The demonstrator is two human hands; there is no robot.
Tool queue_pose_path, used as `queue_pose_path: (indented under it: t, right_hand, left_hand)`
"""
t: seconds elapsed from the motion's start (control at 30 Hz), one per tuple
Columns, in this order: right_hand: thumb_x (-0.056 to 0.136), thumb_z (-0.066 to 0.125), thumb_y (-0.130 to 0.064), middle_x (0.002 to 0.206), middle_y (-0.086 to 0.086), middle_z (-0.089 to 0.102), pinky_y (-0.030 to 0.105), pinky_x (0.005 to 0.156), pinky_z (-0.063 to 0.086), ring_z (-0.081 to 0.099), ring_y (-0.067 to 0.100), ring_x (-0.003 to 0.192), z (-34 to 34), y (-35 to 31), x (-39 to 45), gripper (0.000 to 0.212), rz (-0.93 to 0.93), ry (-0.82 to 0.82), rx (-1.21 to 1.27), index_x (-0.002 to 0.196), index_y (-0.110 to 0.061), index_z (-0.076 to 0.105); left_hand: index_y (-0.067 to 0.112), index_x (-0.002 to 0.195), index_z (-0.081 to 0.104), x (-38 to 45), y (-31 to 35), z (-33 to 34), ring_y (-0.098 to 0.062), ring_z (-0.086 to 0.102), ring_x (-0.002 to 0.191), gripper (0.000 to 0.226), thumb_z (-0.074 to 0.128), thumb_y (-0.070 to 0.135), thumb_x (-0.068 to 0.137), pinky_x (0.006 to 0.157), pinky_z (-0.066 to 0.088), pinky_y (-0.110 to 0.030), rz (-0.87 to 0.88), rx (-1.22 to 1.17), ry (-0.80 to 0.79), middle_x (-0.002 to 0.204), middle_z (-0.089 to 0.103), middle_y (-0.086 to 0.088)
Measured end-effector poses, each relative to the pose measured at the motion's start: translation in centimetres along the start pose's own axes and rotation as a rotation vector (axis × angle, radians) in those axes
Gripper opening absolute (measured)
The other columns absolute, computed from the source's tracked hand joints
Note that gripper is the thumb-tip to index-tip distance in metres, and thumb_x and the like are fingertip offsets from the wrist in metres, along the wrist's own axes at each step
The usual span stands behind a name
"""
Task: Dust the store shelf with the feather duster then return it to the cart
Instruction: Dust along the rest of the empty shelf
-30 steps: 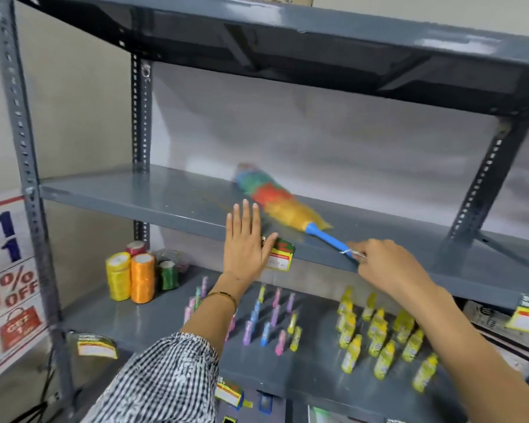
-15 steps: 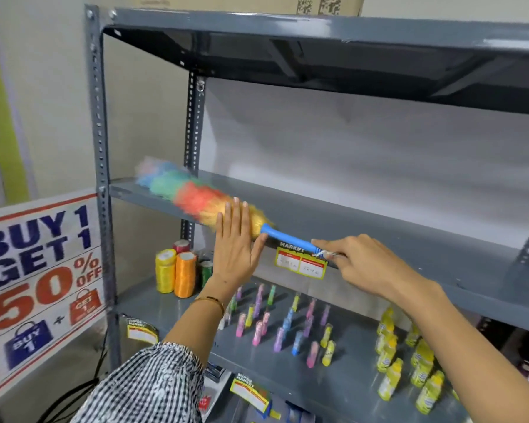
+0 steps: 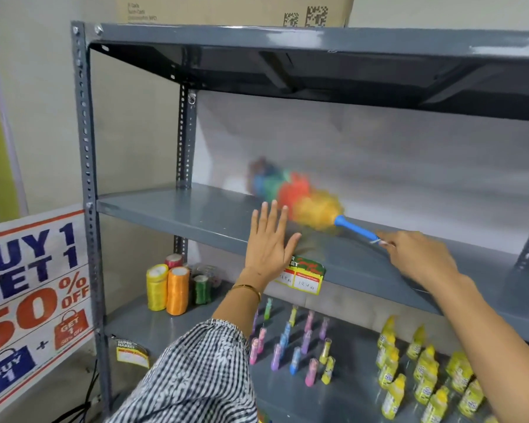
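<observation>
A rainbow feather duster (image 3: 293, 195) with a blue handle lies low over the grey middle shelf (image 3: 171, 209), its head blurred with motion and pointing toward the back left. My right hand (image 3: 416, 257) grips the end of the blue handle. My left hand (image 3: 268, 239) is flat and open with fingers spread, its palm against the shelf's front edge, just in front of the duster head. No cart is in view.
Thread spools (image 3: 168, 288), small coloured tubes (image 3: 287, 340) and yellow bottles (image 3: 422, 370) stand on the lower shelf. Price tags (image 3: 306, 279) hang on the shelf edge. A cardboard box (image 3: 232, 9) sits on top; a sale sign (image 3: 34, 300) leans at left.
The duster swept left to the shelf's end, then back right and deeper toward the rear wall. My left hand has stayed on the shelf edge. The view shifted left.
</observation>
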State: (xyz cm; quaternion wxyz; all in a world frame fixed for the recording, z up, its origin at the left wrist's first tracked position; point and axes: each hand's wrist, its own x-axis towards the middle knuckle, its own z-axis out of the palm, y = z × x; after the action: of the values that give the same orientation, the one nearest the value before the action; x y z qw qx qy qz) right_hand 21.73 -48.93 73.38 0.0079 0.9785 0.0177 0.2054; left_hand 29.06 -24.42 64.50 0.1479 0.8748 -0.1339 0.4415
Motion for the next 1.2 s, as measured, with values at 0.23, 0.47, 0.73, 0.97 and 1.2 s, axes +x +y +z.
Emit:
queue_pose_path:
  t: [0.23,0.47,0.73,0.97,1.2]
  right_hand:
    - [0.099,0.038,-0.04,0.116,0.01,0.066,0.037,0.081,0.049,0.061,0.034,0.105,-1.0,-1.7,2.1,0.038,-0.299,0.002,-0.242,0.137,-0.044,0.042]
    - [0.098,0.044,-0.037,0.122,0.006,0.068,0.035,0.078,0.047,0.059,0.034,0.107,-0.3,-1.3,6.2,0.035,-0.226,0.076,-0.023,0.132,-0.041,0.052]
    - [0.1,0.039,-0.034,0.112,0.01,0.069,0.038,0.08,0.05,0.061,0.035,0.101,1.0,-4.3,9.6,0.035,-0.338,0.11,-0.134,0.134,-0.04,0.049]
    - [0.099,0.042,-0.033,0.106,0.012,0.069,0.034,0.069,0.046,0.062,0.034,0.095,2.8,-7.2,11.8,0.031,-0.397,0.043,-0.122,0.124,-0.031,0.059]
    - [0.098,0.041,-0.029,0.107,0.01,0.069,0.033,0.068,0.044,0.062,0.033,0.096,3.4,-6.8,12.8,0.031,-0.39,0.083,-0.11,0.123,-0.029,0.059]
  left_hand:
    - [0.001,0.141,0.033,-0.1,-0.7,0.4,-0.039,0.017,0.138,0.073,0.006,0.053,0.097,0.112,0.007,-0.051,0.06,-0.019,0.011,0.147,0.029,-0.026]
    - [0.0,0.144,0.024,-0.2,-3.1,-0.6,-0.035,0.01,0.141,0.078,0.009,0.058,0.095,0.114,0.003,-0.048,0.047,0.055,0.014,0.152,0.021,-0.022]
    - [0.003,0.145,0.025,0.4,-5.1,-0.6,-0.036,0.006,0.141,0.079,0.012,0.06,0.093,0.114,0.001,-0.051,0.105,0.085,-0.008,0.152,0.018,-0.024]
    - [0.006,0.146,0.026,0.3,-5.2,-0.2,-0.036,0.007,0.141,0.076,0.014,0.059,0.093,0.114,0.0,-0.048,0.097,0.084,0.016,0.152,0.018,-0.022]
    - [0.005,0.144,0.03,0.3,-5.1,-0.2,-0.033,0.008,0.141,0.071,0.03,0.049,0.089,0.113,0.005,-0.05,0.085,0.078,0.049,0.151,0.023,-0.023]
